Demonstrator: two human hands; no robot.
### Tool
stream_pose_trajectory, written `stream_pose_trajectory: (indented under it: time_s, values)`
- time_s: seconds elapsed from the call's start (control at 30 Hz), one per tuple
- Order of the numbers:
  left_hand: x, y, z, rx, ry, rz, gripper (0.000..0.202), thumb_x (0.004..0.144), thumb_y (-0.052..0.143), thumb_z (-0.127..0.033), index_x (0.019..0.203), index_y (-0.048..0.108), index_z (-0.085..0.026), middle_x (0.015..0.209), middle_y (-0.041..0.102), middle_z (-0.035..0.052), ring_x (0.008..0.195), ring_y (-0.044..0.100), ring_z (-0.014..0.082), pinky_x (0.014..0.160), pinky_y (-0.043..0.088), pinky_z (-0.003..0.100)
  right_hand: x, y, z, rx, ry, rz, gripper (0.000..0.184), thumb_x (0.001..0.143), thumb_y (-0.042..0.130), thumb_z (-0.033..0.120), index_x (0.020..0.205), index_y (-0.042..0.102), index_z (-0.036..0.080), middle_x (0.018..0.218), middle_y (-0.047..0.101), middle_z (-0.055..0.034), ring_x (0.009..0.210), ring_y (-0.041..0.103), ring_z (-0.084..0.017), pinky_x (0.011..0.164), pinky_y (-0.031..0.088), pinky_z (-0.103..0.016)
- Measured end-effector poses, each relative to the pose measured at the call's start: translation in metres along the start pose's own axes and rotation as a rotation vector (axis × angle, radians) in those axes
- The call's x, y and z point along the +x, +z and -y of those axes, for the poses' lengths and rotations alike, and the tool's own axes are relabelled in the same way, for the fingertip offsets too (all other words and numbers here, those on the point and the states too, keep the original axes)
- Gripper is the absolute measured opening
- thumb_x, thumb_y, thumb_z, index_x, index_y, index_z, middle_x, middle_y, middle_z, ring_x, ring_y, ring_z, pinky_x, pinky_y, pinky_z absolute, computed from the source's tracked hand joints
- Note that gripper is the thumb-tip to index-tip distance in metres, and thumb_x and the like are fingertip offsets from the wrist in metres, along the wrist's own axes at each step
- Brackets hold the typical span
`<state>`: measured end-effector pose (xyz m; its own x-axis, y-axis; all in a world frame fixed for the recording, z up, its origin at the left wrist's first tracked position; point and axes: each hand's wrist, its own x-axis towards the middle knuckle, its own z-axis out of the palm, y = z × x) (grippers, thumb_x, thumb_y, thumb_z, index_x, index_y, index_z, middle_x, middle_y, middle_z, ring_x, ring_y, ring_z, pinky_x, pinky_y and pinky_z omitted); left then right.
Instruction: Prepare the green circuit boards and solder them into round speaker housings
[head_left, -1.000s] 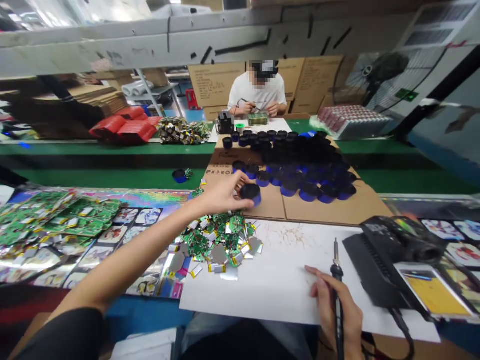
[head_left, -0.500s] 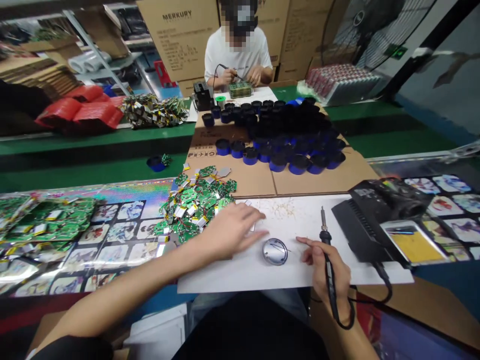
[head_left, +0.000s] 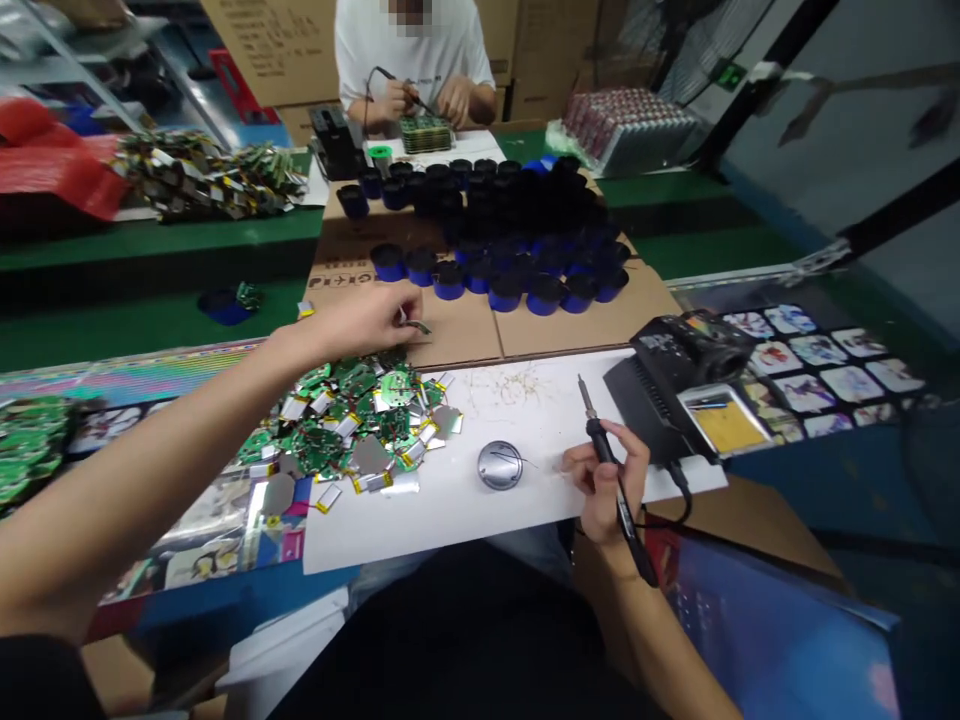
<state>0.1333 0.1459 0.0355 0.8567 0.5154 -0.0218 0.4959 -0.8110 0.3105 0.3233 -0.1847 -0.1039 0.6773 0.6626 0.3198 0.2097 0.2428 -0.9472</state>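
My left hand (head_left: pixel 367 318) reaches over the far edge of a pile of small green circuit boards with silver battery packs (head_left: pixel 352 420), its fingers pinched on one small piece (head_left: pixel 416 325) from that pile. My right hand (head_left: pixel 604 475) rests on a white sheet (head_left: pixel 480 500) and grips a soldering iron (head_left: pixel 600 445), tip pointing up and away. A round silver-faced speaker unit (head_left: pixel 500 465) lies face up on the sheet between my hands.
Several black and blue round housings (head_left: pixel 502 240) stand on cardboard (head_left: pixel 570 325) beyond the sheet. A black soldering station (head_left: pixel 675 385) sits at the right. Another person (head_left: pixel 412 60) solders across the green conveyor (head_left: pixel 150 320). More boards (head_left: pixel 30 440) lie at far left.
My left hand set a round unit down on the white sheet, then moved back up to the far side of the board pile and pinched a piece. The view tilted downward.
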Motion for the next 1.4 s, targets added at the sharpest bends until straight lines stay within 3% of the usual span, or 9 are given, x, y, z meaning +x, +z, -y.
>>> stream_pose_trajectory:
  time_s: [0.13, 0.23, 0.43, 0.57, 0.77, 1.0, 1.2, 1.33, 1.4]
  values:
    - [-0.028, -0.015, -0.032, -0.484, -0.006, -0.384, 0.027, 0.089, 0.076, -0.028, 0.112, 0.07, -0.016, 0.094, 0.07, 0.0017, 0.073, 0.063, 0.0121, 0.067, 0.05, 0.024, 0.007, -0.005, 0.01, 0.06, 0.095, -0.055, 0.042, 0.098, 0.064, 0.059, 0.128, 0.057, 0.03, 0.074, 0.055, 0.0053, 0.05, 0.046, -0.011, 0.042, 0.032, -0.02]
    - [-0.056, -0.012, -0.057, -0.874, -0.01, -0.468, 0.028, 0.089, 0.079, -0.026, 0.115, 0.072, -0.018, 0.103, 0.07, 0.0031, 0.068, 0.069, 0.0107, 0.066, 0.059, 0.025, 0.01, -0.012, 0.014, -0.004, 0.149, 0.054, 0.022, 0.101, 0.065, 0.045, 0.112, 0.065, 0.026, 0.074, 0.06, 0.0035, 0.049, 0.052, -0.01, 0.044, 0.037, -0.021]
    - [-0.101, 0.031, -0.088, -1.128, -0.157, -0.266, 0.018, 0.091, 0.079, -0.023, 0.108, 0.076, -0.021, 0.092, 0.077, 0.0033, 0.076, 0.077, 0.0149, 0.07, 0.063, 0.023, 0.006, -0.026, 0.018, -0.085, 0.115, 0.234, 0.016, 0.097, 0.071, 0.033, 0.11, 0.068, 0.024, 0.077, 0.072, -0.0006, 0.061, 0.069, -0.016, 0.058, 0.055, -0.029]
    - [-0.115, 0.054, -0.089, -1.1, -0.137, -0.273, 0.013, 0.09, 0.08, -0.019, 0.102, 0.08, -0.023, 0.099, 0.078, 0.004, 0.088, 0.074, 0.0126, 0.074, 0.06, 0.016, 0.003, -0.033, 0.014, -0.152, 0.101, 0.294, 0.016, 0.097, 0.071, 0.031, 0.111, 0.07, 0.024, 0.082, 0.074, -0.0024, 0.065, 0.071, -0.016, 0.062, 0.058, -0.029]
    - [-0.122, 0.064, -0.081, -1.209, -0.247, -0.275, 0.016, 0.086, 0.083, -0.022, 0.102, 0.08, -0.022, 0.097, 0.078, 0.004, 0.074, 0.073, 0.0123, 0.067, 0.062, 0.02, 0.002, -0.037, 0.006, -0.21, 0.096, 0.333, 0.017, 0.098, 0.071, 0.033, 0.111, 0.072, 0.023, 0.083, 0.075, -0.0032, 0.067, 0.073, -0.017, 0.065, 0.059, -0.031]
    - [-0.112, 0.073, -0.081, -1.33, -0.337, -0.205, 0.023, 0.085, 0.083, -0.031, 0.106, 0.078, -0.024, 0.085, 0.077, 0.0046, 0.076, 0.077, 0.0208, 0.061, 0.059, 0.026, 0.004, -0.033, 0.013, -0.162, 0.127, 0.298, 0.018, 0.098, 0.072, 0.034, 0.111, 0.071, 0.022, 0.08, 0.077, -0.0024, 0.064, 0.074, -0.018, 0.062, 0.061, -0.031]
    - [-0.085, 0.077, -0.095, -1.373, -0.243, -0.181, 0.024, 0.084, 0.085, -0.03, 0.104, 0.078, -0.021, 0.095, 0.077, 0.0055, 0.082, 0.074, 0.018, 0.073, 0.061, 0.028, 0.02, -0.01, 0.04, -0.051, 0.041, 0.143, 0.032, 0.097, 0.076, 0.027, 0.126, 0.065, 0.026, 0.111, 0.081, -0.0078, 0.061, 0.075, -0.016, 0.051, 0.059, -0.029]
    - [-0.07, 0.079, -0.106, -1.364, -0.149, -0.144, 0.025, 0.085, 0.086, -0.031, 0.105, 0.076, -0.019, 0.103, 0.075, 0.0065, 0.086, 0.071, 0.0149, 0.074, 0.058, 0.024, 0.034, 0.012, 0.06, -0.04, -0.079, 0.131, 0.024, 0.108, 0.059, 0.032, 0.132, 0.061, 0.028, 0.108, 0.083, -0.0062, 0.056, 0.075, -0.016, 0.047, 0.058, -0.03]
    - [-0.065, 0.08, -0.112, -1.377, -0.134, -0.115, 0.027, 0.086, 0.084, -0.031, 0.108, 0.074, -0.019, 0.102, 0.074, 0.0061, 0.082, 0.07, 0.0136, 0.069, 0.056, 0.022, 0.039, 0.022, 0.066, -0.078, -0.168, 0.159, 0.022, 0.111, 0.051, 0.028, 0.129, 0.062, 0.028, 0.107, 0.083, -0.0048, 0.068, 0.08, -0.018, 0.058, 0.065, -0.034]
